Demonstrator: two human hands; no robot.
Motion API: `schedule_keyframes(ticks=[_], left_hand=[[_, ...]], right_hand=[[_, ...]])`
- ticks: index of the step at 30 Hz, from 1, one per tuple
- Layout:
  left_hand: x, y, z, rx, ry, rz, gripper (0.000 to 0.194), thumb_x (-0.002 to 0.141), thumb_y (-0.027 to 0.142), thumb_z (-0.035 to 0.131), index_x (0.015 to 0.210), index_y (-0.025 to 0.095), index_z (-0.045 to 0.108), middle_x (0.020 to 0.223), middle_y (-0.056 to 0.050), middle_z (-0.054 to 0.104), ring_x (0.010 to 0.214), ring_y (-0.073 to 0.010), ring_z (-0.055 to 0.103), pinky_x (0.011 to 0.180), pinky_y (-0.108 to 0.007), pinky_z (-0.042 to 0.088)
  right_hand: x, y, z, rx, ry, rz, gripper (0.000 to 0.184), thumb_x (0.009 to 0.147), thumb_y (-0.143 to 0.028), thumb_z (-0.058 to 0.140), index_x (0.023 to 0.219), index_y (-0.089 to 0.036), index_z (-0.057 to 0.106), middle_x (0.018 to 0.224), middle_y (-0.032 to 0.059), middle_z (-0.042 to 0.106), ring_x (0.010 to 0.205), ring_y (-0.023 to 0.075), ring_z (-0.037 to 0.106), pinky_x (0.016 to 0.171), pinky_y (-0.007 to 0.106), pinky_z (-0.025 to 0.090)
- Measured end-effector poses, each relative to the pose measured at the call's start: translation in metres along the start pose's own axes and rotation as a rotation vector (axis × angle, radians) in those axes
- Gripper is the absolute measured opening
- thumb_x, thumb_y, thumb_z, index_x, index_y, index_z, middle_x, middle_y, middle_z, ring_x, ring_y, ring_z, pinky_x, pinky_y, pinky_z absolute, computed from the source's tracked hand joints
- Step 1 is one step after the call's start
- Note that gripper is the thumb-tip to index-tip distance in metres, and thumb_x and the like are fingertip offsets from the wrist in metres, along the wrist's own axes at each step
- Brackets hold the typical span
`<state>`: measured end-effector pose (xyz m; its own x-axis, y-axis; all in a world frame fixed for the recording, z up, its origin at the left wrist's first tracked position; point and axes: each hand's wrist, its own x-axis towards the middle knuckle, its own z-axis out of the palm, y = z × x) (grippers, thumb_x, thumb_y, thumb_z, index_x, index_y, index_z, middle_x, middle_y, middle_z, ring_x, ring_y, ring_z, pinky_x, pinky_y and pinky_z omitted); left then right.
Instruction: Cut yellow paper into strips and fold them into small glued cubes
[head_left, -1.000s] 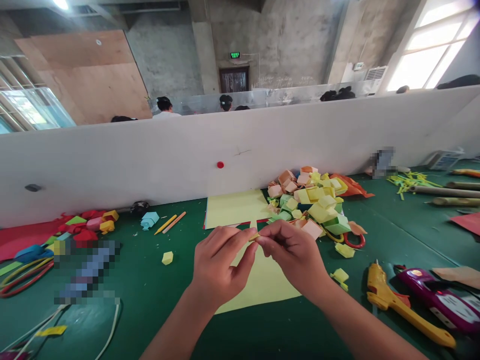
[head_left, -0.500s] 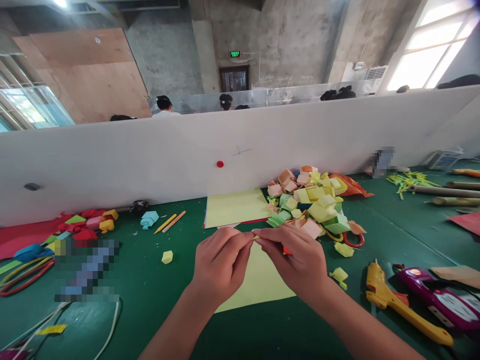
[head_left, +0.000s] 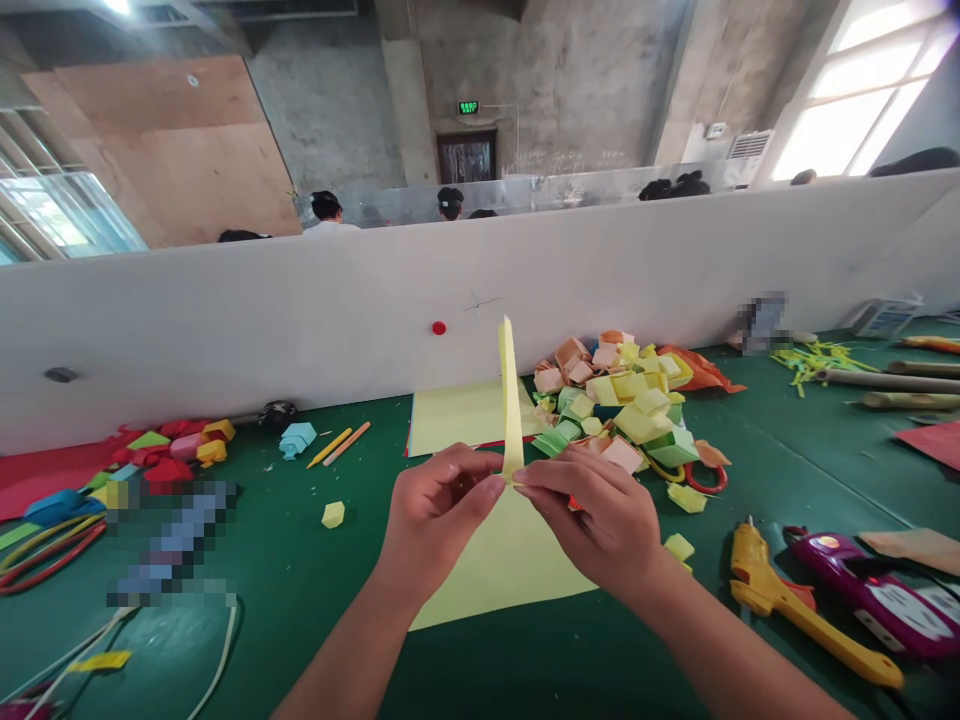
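A narrow strip of pale yellow paper [head_left: 511, 400] stands upright between my fingertips, its lower end pinched. My left hand [head_left: 442, 515] holds that end from the left with thumb and forefinger. From the right, my right hand [head_left: 596, 505] pinches the same end, and the two sets of fingertips nearly touch. Below both hands a yellow sheet of paper [head_left: 502, 575] lies on the green table. Behind them is a stack of coloured paper [head_left: 457, 415] with yellow on top. Folded paper shapes [head_left: 630, 400] in yellow, green and peach are heaped just beyond my right hand.
A yellow glue gun [head_left: 795, 600] and a purple device [head_left: 870, 585] lie at the right. Two pencils [head_left: 337, 447], a small yellow folded piece [head_left: 333, 515] and red-handled scissors [head_left: 709, 480] are on the table [head_left: 300, 620]. A white partition [head_left: 300, 310] runs along the back.
The paper strip, mostly hidden between my fingers before, now sticks up tall above them. My left hand has turned, its thumb now pointing up toward the strip's base.
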<state>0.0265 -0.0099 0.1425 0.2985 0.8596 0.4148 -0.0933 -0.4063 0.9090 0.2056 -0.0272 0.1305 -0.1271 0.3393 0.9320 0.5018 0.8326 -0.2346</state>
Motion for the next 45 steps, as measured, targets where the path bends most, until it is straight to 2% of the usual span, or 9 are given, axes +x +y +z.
schedule_keyframes(ticks=[4,10,16,21,26,29,34,42,45], left_hand=[[-0.001,-0.001,0.001,-0.173,0.009,-0.105,0.010,0.083,0.032,0.078,0.086,0.022,0.077,0.070,0.001,0.054,0.057,-0.0070,0.041,0.049,-0.021,0.031],[0.002,-0.003,0.003,-0.306,-0.084,-0.260,0.029,0.078,0.044,0.080,0.082,0.016,0.074,0.060,0.002,0.047,0.050,-0.0063,0.035,0.047,-0.023,0.020],[0.004,-0.006,0.004,-0.329,-0.030,-0.261,0.030,0.076,0.040,0.082,0.067,0.016,0.067,0.058,0.004,0.043,0.050,-0.0055,0.031,0.049,-0.025,0.020],[0.004,-0.002,0.008,-0.350,-0.005,-0.273,0.029,0.073,0.041,0.083,0.069,0.017,0.068,0.062,0.002,0.051,0.049,-0.0052,0.033,0.049,-0.025,0.022],[0.000,-0.001,0.007,-0.263,0.000,-0.158,0.033,0.078,0.043,0.081,0.064,0.017,0.066,0.054,0.004,0.041,0.049,-0.0066,0.031,0.048,-0.026,0.021],[-0.001,-0.001,0.005,-0.273,-0.021,-0.128,0.032,0.080,0.042,0.080,0.064,0.017,0.067,0.054,0.004,0.041,0.049,-0.0066,0.033,0.048,-0.026,0.022],[0.000,-0.002,0.008,-0.340,-0.027,-0.227,0.032,0.076,0.043,0.082,0.066,0.016,0.067,0.054,0.003,0.047,0.046,-0.0063,0.034,0.047,-0.025,0.022],[-0.003,-0.003,0.016,-0.334,-0.026,-0.296,0.031,0.074,0.044,0.083,0.067,0.016,0.070,0.059,-0.001,0.055,0.047,-0.0070,0.039,0.046,-0.025,0.023],[-0.003,-0.007,0.018,-0.345,-0.023,-0.315,0.030,0.072,0.044,0.084,0.072,0.016,0.072,0.055,0.001,0.053,0.046,-0.0067,0.037,0.046,-0.025,0.023]], right_hand=[[0.000,-0.002,0.001,0.040,0.028,0.011,0.019,0.092,-0.005,0.063,0.101,-0.021,0.068,0.072,0.0007,0.070,0.060,0.0118,0.059,0.057,0.024,0.049],[0.003,-0.003,-0.002,0.096,-0.026,0.039,0.018,0.092,-0.006,0.064,0.098,-0.021,0.069,0.070,0.0003,0.068,0.060,0.0122,0.060,0.058,0.025,0.050],[0.002,-0.003,-0.002,0.140,-0.089,0.059,0.016,0.093,-0.010,0.064,0.098,-0.025,0.068,0.067,-0.0018,0.067,0.058,0.0127,0.055,0.056,0.026,0.048],[0.000,-0.006,0.000,0.175,-0.082,0.152,0.015,0.093,-0.010,0.063,0.097,-0.024,0.066,0.073,-0.0010,0.070,0.059,0.0116,0.055,0.057,0.025,0.048],[-0.001,-0.011,-0.001,0.220,-0.063,0.235,0.013,0.093,-0.010,0.064,0.097,-0.023,0.064,0.075,-0.0019,0.068,0.060,0.0098,0.059,0.056,0.022,0.049],[-0.005,-0.013,0.001,0.268,-0.041,0.307,0.012,0.093,-0.012,0.064,0.098,-0.023,0.062,0.074,-0.0028,0.066,0.060,0.0096,0.060,0.053,0.021,0.049],[-0.008,-0.011,0.006,0.376,0.024,0.503,0.017,0.090,-0.019,0.069,0.102,-0.024,0.058,0.071,-0.0042,0.063,0.055,0.0105,0.059,0.046,0.020,0.047],[-0.004,-0.003,0.003,0.370,0.012,0.580,0.013,0.094,-0.020,0.063,0.105,-0.023,0.069,0.067,-0.0034,0.065,0.055,0.0101,0.062,0.047,0.020,0.048],[-0.003,-0.003,0.002,0.356,0.011,0.582,0.012,0.092,-0.019,0.066,0.102,-0.023,0.071,0.067,-0.0031,0.069,0.056,0.0102,0.065,0.048,0.019,0.051]])
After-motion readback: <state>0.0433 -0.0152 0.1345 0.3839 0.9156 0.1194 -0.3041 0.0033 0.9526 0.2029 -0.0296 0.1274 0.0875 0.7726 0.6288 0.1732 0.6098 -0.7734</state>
